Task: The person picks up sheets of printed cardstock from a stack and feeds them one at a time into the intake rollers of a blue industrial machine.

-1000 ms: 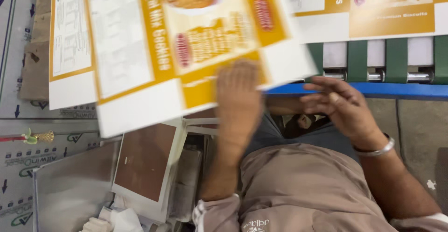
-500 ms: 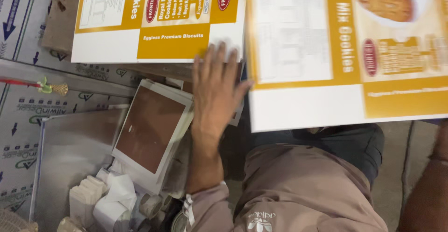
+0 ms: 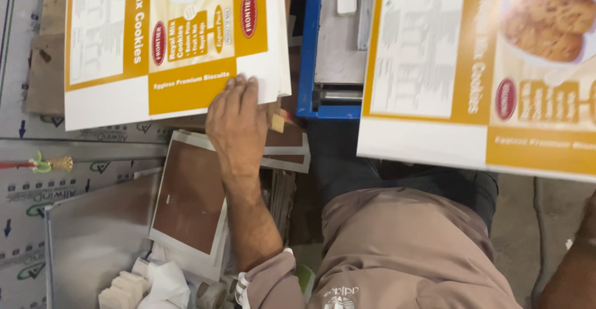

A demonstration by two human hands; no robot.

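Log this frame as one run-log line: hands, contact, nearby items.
left hand: fingers on edge of printed carton stack | right hand: out of view | loose carton sheet: right, holder unseen | brown-faced board: beneath left forearm

Blue machine frame (image 3: 308,48) ahead; grey concrete floor (image 3: 528,234) right.

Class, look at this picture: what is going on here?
A person presses the left hand on the lower edge of a stack of printed carton sheets at the upper left. Another sheet hangs blurred at the right; the right hand is out of view. A brown-faced board lies below the stack, and a blue machine stands between the sheets.
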